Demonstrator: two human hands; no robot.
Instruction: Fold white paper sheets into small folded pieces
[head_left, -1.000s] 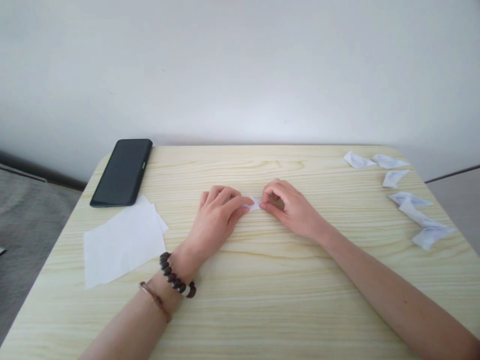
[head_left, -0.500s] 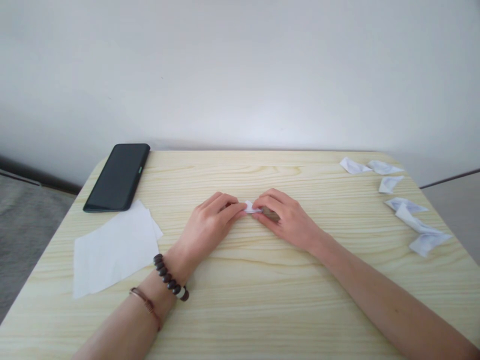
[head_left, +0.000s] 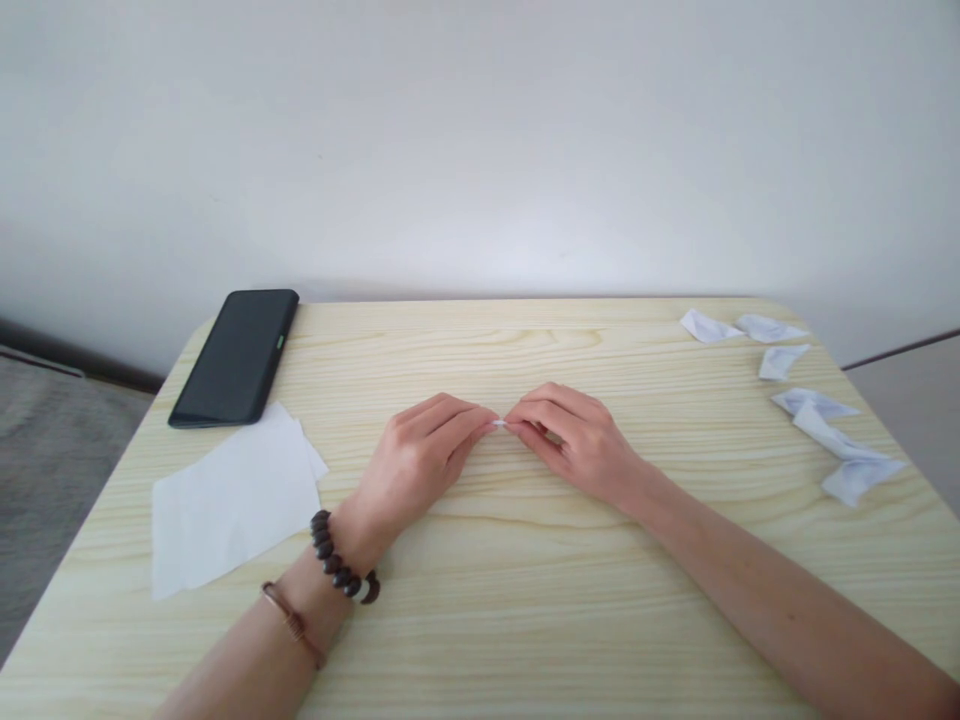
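Between my two hands, near the middle of the table, is a small folded piece of white paper (head_left: 499,422). Only a thin sliver of it shows; the fingertips cover the rest. My left hand (head_left: 424,450) pinches its left end between thumb and fingers. The right end is pinched by my right hand (head_left: 574,435) in the same way. The fingertips of both hands almost meet, low over the wooden table (head_left: 510,600).
Flat sheets of white paper (head_left: 236,505) overlap on the left, with a black smartphone (head_left: 238,355) just behind them. Along the right side lie several folded white paper pieces (head_left: 825,430). A pale wall (head_left: 480,150) rises behind the table's far edge.
My fingertips have come closer together. The folded paper, which stood up as a small peak between them, now shows only as a thin strip.
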